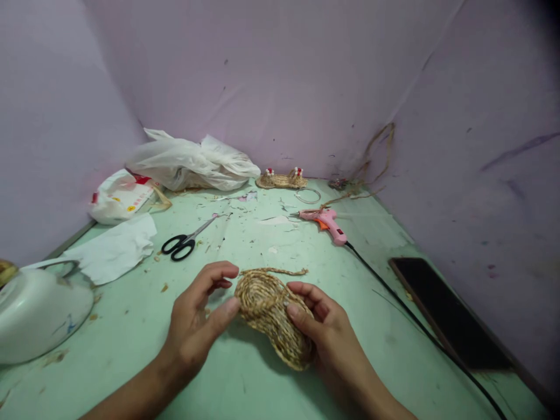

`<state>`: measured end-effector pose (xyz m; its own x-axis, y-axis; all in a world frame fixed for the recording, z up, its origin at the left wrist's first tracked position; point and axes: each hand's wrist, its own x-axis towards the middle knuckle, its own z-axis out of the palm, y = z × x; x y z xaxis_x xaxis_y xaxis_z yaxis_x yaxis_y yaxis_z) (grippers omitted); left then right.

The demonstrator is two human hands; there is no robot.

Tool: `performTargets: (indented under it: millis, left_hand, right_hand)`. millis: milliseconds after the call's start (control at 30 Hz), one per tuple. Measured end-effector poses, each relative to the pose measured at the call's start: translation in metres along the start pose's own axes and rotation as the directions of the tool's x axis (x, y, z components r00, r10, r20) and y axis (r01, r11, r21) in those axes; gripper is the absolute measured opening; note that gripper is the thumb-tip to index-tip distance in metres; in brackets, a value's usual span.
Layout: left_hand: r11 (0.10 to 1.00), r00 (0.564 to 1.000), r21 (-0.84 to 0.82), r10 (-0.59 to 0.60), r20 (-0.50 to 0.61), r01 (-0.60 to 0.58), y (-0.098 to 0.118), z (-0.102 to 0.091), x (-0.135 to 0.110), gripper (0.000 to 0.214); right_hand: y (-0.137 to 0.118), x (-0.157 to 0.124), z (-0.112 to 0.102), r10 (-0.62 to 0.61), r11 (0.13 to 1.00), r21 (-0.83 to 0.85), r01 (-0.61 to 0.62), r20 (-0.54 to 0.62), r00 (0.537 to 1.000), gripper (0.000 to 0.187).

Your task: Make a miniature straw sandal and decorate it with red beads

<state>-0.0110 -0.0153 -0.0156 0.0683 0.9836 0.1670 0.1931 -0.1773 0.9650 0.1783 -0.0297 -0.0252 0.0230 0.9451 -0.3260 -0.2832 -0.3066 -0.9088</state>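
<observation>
A shoe-sole-shaped piece of coiled, twisted straw rope [275,312] is held tilted over the table in front of me. My right hand [321,318] grips its right edge, thumb on top and fingers behind. At the left end, my left hand [203,309] has thumb and fingers apart; the thumb tip is at the rim, and I cannot tell whether it touches. A loose tail of the rope [284,270] sticks out to the right beyond the far edge. The underside of the sole is hidden.
Black-handled scissors [179,246] lie left; a pink glue gun [326,221] with a black cord lies right. A phone [446,315] is far right, a white bowl [44,315] far left. A beaded straw sole [280,181] and plastic bag [192,160] are by the back wall.
</observation>
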Motion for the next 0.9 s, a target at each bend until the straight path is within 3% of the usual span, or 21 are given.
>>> performTargets:
  millis: [100,167,267,367,433,500,600,767,833,900]
  left_hand:
    - [0.974,0.978,-0.095,-0.206,-0.009,0.204,0.0,0.0,0.008,0.031]
    - [0.981,0.978,-0.038,-0.191,-0.089,0.188,0.002,-0.001,0.01,0.029]
    - [0.971,0.986,0.235,0.081,-0.147,-0.045,0.008,0.0,0.005,0.019]
    - [0.82,0.922,0.447,0.385,0.029,-0.357,0.012,0.005,-0.005,0.016]
    - [0.71,0.868,0.518,0.473,0.151,-0.477,0.013,0.011,-0.01,0.02]
    - [0.642,0.842,0.566,0.499,0.205,-0.518,0.014,0.015,-0.014,0.021]
    - [0.622,0.842,0.591,0.5,0.205,-0.513,0.014,0.017,-0.018,0.021]
    - [0.659,0.855,0.565,0.483,0.188,-0.496,0.013,0.017,-0.018,0.018]
    - [0.698,0.87,0.54,0.469,0.15,-0.47,0.012,0.019,-0.018,0.016]
    - [0.721,0.877,0.521,0.465,0.124,-0.456,0.012,0.021,-0.017,0.015]
  right_hand:
    - [0.0,0.003,0.003,0.138,0.988,0.066,-0.139,0.015,0.99,0.044]
    - [0.0,0.004,0.004,0.145,0.989,0.036,-0.144,-0.022,0.989,0.045]
    - [0.0,0.002,0.005,0.076,0.993,-0.077,-0.084,-0.096,0.992,0.042]
    - [-0.001,-0.003,0.009,-0.05,0.973,-0.23,0.019,-0.128,0.99,0.03]
    - [0.0,-0.007,0.011,-0.181,0.93,-0.34,0.135,-0.108,0.977,0.02]
    - [0.003,-0.012,0.012,-0.329,0.855,-0.442,0.272,-0.056,0.943,0.011]
    - [0.009,-0.016,0.012,-0.538,0.708,-0.518,0.479,0.044,0.842,0.002]
    - [0.019,-0.017,0.013,-0.732,0.541,-0.434,0.72,0.178,0.657,0.013]
    - [0.021,-0.017,0.014,-0.759,0.532,-0.398,0.747,0.166,0.629,0.014]
    - [0.022,-0.016,0.015,-0.751,0.552,-0.385,0.739,0.154,0.642,0.014]
